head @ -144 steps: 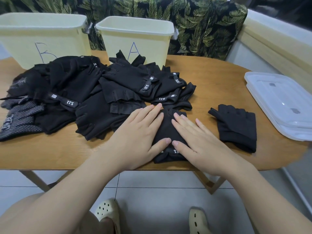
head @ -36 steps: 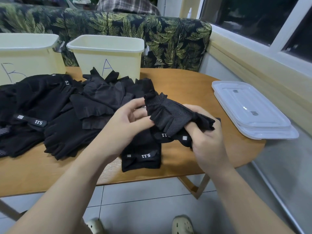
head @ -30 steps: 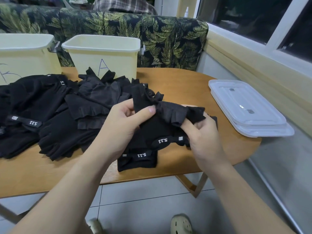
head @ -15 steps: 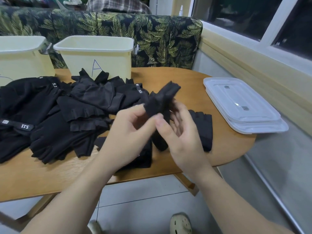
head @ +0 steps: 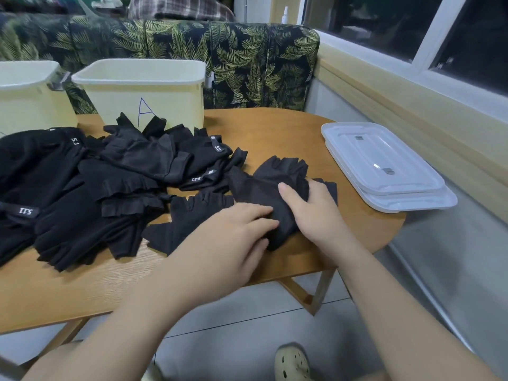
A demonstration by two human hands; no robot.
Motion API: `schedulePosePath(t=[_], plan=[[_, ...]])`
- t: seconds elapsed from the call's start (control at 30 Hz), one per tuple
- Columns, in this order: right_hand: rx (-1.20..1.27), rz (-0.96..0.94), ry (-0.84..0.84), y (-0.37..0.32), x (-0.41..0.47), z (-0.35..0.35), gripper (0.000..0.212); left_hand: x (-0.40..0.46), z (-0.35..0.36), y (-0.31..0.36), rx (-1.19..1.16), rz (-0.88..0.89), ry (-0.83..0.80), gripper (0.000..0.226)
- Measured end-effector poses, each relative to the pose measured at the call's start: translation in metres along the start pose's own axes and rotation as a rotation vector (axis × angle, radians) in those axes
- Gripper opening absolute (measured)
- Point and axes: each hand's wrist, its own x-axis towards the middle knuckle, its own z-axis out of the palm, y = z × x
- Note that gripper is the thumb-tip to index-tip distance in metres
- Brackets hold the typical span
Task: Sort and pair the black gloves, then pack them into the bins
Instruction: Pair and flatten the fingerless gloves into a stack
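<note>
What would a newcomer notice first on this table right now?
First, the two hands at the near edge: the right hand grips a black glove while the left hand rests on it. Next, the big glove pile across the table's left half. Behind it stands bin A, and clear lids are stacked at the right edge.

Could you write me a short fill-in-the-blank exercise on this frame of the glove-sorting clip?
1. The bin nearest the glove pile is marked with the letter ____.
2. The right hand grips a black ____ on the table.
3. The clear lids lie stacked at the table's ____ end.
4. The left hand rests on the same ____ as the right hand.

Missing words: A; glove; right; glove
</note>
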Motion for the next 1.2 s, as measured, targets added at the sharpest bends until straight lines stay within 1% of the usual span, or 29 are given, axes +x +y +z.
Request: schedulePosePath(t=[0.07,0.13,0.23,0.33,0.4,0.53,0.6,0.67,0.73,0.8,0.9,0.97,1.03,1.1,1.17,1.2], plan=[[-0.079,-0.045,0.011,0.008,0.006,-0.003,0.037,0.001,0.011,0.007,0.139,0.03,-0.026,0.047],[-0.181,-0.107,0.023,0.012,0.008,-0.006,0.033,0.003,0.018,0.01,0.218,0.038,-0.044,0.047],[-0.296,-0.18,0.079,0.02,0.011,-0.008,0.026,0.005,0.023,0.011,0.249,0.046,-0.049,0.045],[-0.306,-0.233,0.117,0.021,0.014,-0.01,0.017,0.008,0.025,0.013,0.258,0.02,-0.065,0.052],[-0.298,-0.241,0.121,0.02,0.013,-0.016,0.017,0.01,0.026,0.015,0.273,0.008,-0.072,0.054],[-0.363,-0.128,0.011,0.032,0.02,-0.029,0.024,0.01,0.029,0.023,0.323,0.026,-0.103,0.048],[-0.413,-0.117,-0.019,0.04,0.024,-0.032,0.018,0.009,0.033,0.028,0.305,0.036,-0.132,0.046],[-0.444,-0.15,-0.004,0.046,0.025,-0.031,0.003,0.009,0.038,0.032,0.31,0.037,-0.142,0.047],[-0.462,-0.188,0.008,0.051,0.026,-0.029,0.024,0.009,0.041,0.034,0.315,0.038,-0.134,0.047],[-0.486,-0.219,0.036,0.052,0.027,-0.028,0.039,0.007,0.04,0.036,0.288,0.037,-0.112,0.046],[-0.491,-0.303,0.115,0.042,0.022,-0.026,0.049,-0.002,0.024,0.033,0.207,0.04,-0.047,0.046],[-0.495,-0.375,0.177,0.032,0.014,-0.021,0.047,-0.013,0.003,0.023,0.128,-0.016,0.001,0.049],[-0.514,-0.464,0.201,0.02,0.006,-0.01,0.035,-0.024,-0.017,0.002,0.103,-0.134,0.069,0.052],[-0.603,-0.564,0.222,0.008,-0.003,0.006,0.021,-0.033,-0.031,-0.025,0.104,-0.276,0.118,0.051],[-0.682,-0.645,0.218,-0.002,-0.007,0.023,0.014,-0.04,-0.035,-0.048,0.067,-0.409,0.12,0.045],[-0.674,-0.639,0.182,-0.007,-0.009,0.033,0.013,-0.043,-0.034,-0.057,0.043,-0.454,0.109,0.044]])
